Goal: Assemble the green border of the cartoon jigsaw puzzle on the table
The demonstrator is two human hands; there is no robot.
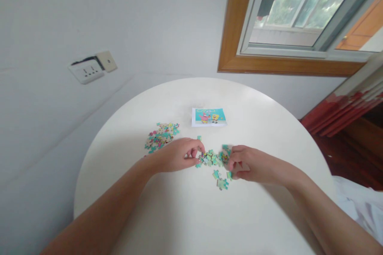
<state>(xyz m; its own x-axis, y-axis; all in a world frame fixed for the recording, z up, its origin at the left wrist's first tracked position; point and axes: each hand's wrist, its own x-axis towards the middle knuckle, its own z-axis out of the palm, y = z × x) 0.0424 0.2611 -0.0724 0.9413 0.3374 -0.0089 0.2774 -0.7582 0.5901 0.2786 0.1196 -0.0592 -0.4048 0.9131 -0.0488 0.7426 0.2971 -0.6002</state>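
My left hand (182,154) curls at the left edge of a small pile of green puzzle pieces (211,158), thumb and forefinger closing on pieces there. To the right, my right hand (245,163) bends its fingers down over the pile's other end. Its thumb and forefinger close on a teal puzzle piece (229,175), partly hidden by the fingers. A few loose puzzle pieces (222,184) lie just in front of the pile. One more teal piece (199,138) shows behind my left fingers.
A bigger heap of mixed-colour puzzle pieces (161,136) lies beyond my left forearm. Farther back rests a picture card (209,117) with a pink and a yellow cartoon figure. The round white table (179,215) adjoins a wall with a socket (87,71) and a wood-framed window (287,65).
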